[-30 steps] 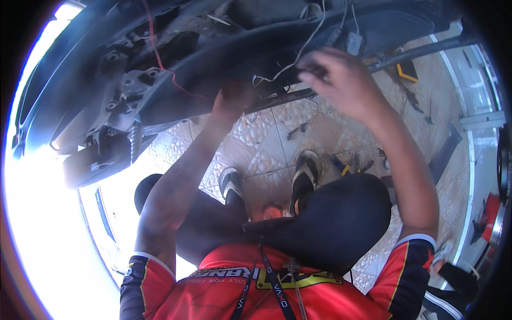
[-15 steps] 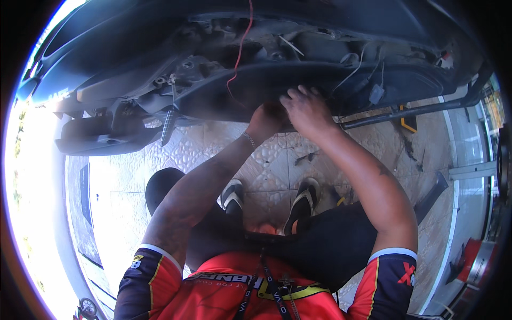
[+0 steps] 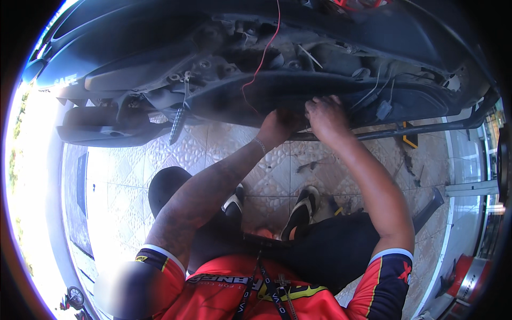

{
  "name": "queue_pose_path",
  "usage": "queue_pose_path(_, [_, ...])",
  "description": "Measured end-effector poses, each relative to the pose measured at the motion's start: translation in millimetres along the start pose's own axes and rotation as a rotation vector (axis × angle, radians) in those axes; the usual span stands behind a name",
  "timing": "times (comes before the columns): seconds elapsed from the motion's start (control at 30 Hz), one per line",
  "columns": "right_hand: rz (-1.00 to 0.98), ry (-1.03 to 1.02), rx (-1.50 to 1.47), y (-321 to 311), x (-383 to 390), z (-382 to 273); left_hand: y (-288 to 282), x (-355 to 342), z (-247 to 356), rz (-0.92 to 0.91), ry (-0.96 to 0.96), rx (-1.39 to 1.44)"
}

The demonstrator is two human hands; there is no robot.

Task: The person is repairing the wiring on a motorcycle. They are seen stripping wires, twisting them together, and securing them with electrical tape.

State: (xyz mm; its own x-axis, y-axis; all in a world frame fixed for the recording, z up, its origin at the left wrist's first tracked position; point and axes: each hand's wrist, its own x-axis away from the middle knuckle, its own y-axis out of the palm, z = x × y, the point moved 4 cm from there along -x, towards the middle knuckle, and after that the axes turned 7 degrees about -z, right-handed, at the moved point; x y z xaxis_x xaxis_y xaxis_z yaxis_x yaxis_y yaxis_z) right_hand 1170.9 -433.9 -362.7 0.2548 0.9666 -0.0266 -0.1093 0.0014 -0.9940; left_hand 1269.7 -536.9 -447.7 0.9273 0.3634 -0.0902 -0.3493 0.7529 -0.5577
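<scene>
Close together at the lower edge of a scooter's dark side panel, my two hands are at work. My left hand is closed, its fingertips hidden in shadow; a thin red wire hangs down from above and its lower end runs toward it. My right hand is curled beside it, fingers bent and thumb side facing the left hand. Whatever the two hold between them is too dark and small to make out. Right of my right hand, pale wires lead down to a grey connector.
Above the panel lies the scooter's open frame. A dark bar runs low on the right, near a yellow-edged object. Tiled floor spreads beneath. A red cylinder-like object stands at lower right; a blurred shape covers the lower left.
The view has shifted slightly, so the scooter and red wire sit lower and further right. Both hands stay together at the panel's edge. A blurred shape has appeared at lower left.
</scene>
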Motion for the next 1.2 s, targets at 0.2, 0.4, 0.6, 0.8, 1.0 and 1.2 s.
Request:
queue_pose_path(0.2, [-0.090, -0.054, -0.162, 4.9, 4.8, 9.4, -1.2, -1.0, 2.8, 0.036, -0.028, 0.050])
queue_pose_path(0.4, [-0.055, -0.067, -0.225, 17.4, 6.1, 5.5, 2.7, -4.6, -5.4, -0.021, -0.036, 0.036])
queue_pose_path(0.6, [0.116, -0.059, -0.340, 13.7, 4.4, 14.9, 0.1, -5.3, -8.1, 0.072, -0.138, 0.290])
queue_pose_path(0.8, [0.120, -0.005, -0.460, 11.1, 1.6, 18.5, 1.4, -8.2, -15.7, 0.178, -0.139, 0.450])
queue_pose_path(1.0, [-0.054, -0.033, -0.597, 14.4, 0.3, 27.3, 1.0, -9.9, -22.0, 0.079, -0.163, 0.463])
queue_pose_path(1.2, [-0.022, -0.013, -0.506, 17.1, 0.5, 27.4, -1.0, -7.7, -13.8, 0.057, -0.202, 0.486])
